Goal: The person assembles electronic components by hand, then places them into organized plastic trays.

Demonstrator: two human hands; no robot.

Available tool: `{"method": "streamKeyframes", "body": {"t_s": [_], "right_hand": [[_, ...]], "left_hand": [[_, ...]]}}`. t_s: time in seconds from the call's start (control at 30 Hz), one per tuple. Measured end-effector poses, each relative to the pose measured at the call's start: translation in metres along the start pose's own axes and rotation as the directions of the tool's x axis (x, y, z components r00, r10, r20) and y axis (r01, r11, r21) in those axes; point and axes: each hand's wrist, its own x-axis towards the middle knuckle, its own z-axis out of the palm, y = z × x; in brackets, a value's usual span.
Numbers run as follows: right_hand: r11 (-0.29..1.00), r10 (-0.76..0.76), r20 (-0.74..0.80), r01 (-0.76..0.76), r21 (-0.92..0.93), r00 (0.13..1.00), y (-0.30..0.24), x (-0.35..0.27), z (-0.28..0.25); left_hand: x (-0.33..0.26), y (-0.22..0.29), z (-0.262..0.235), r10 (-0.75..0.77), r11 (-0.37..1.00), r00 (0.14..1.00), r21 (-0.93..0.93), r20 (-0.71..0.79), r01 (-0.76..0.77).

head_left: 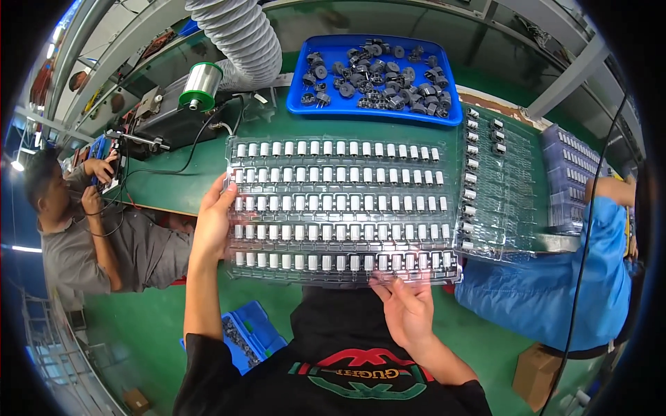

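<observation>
Yellow lettering (377, 373) sits between curved red and green shapes on the chest of my black T-shirt (305, 371). My left hand (214, 220) grips the left edge of a clear blister tray (333, 188), thumb on top; my right hand (408, 312) holds its near edge, fingers showing through the plastic. The tray spans between both hands, carrying five rows of white-and-black cylindrical components (354, 175). Beyond it stands a blue bin (297, 97) of round dark parts (388, 82).
</observation>
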Motion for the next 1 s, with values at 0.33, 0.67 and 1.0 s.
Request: {"method": "streamKeyframes", "body": {"t_s": [0.33,0.67,1.0], "right_hand": [[0.995,0.031,0.018,-0.029,-0.093,0.999,0.0,0.004,-0.012],[0.999,-0.005,-0.122,0.0,-0.044,0.993,0.0,0.03,0.008],[0.895,0.204,-0.228,-0.276,-0.351,0.952,-0.018,0.046,0.016]], "left_hand": [[0.027,-0.01,0.005,0.036,0.991,0.998,0.13,-0.043,-0.03],[0.057,-0.018,0.032,0.306,0.594,0.952,0.787,-0.029,-0.166],[0.073,-0.007,0.035,0.301,0.555,0.953,0.815,-0.01,-0.167]]}}
